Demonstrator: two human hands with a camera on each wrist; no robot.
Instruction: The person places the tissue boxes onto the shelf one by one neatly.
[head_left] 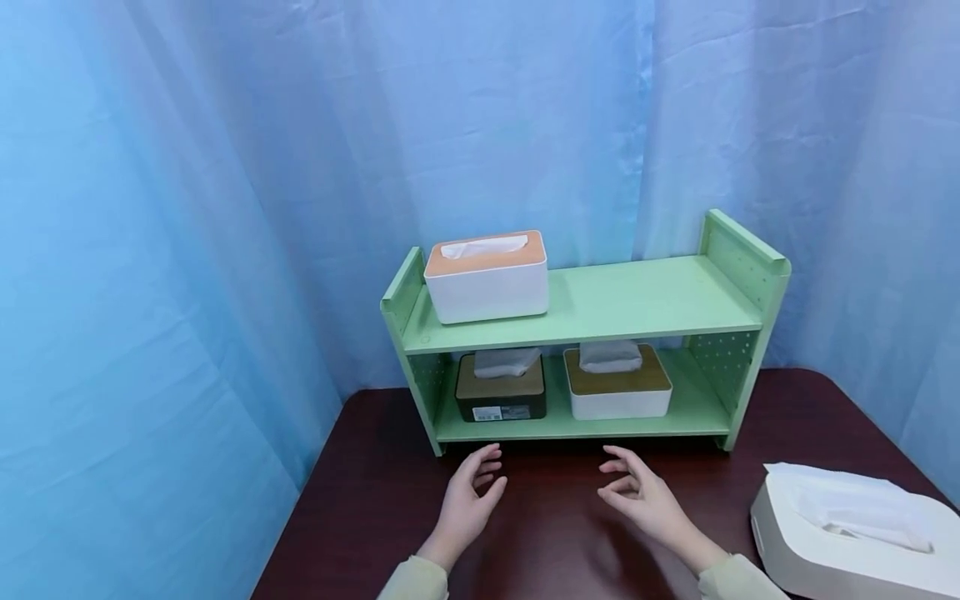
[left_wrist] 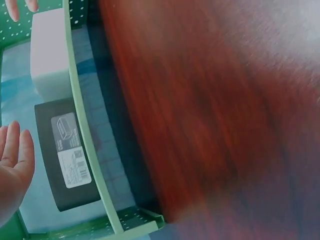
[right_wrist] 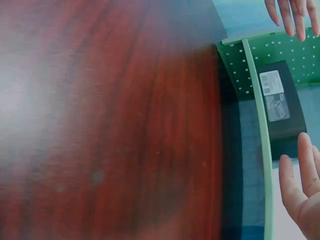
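Note:
Both hands are held above the table in front of a green two-tier shelf [head_left: 645,300], fingers loosely bent and nothing in them. In the head view the left hand [head_left: 468,500] is below the dark tissue box [head_left: 501,400], which has a brown lid and a label on its front. My right hand [head_left: 645,500] is below the white tissue box with the wooden lid [head_left: 621,403] on the lower tier. A white tissue box with an orange-tan lid [head_left: 491,292] stands at the left end of the top tier. White tissue pokes out of each box.
A larger white tissue box [head_left: 847,542] with rounded corners stands on the dark red-brown table [head_left: 540,533] at the right. Blue curtains [head_left: 225,208] hang behind and to the left. The shelf's raised side panels [head_left: 746,258] bound both tiers.

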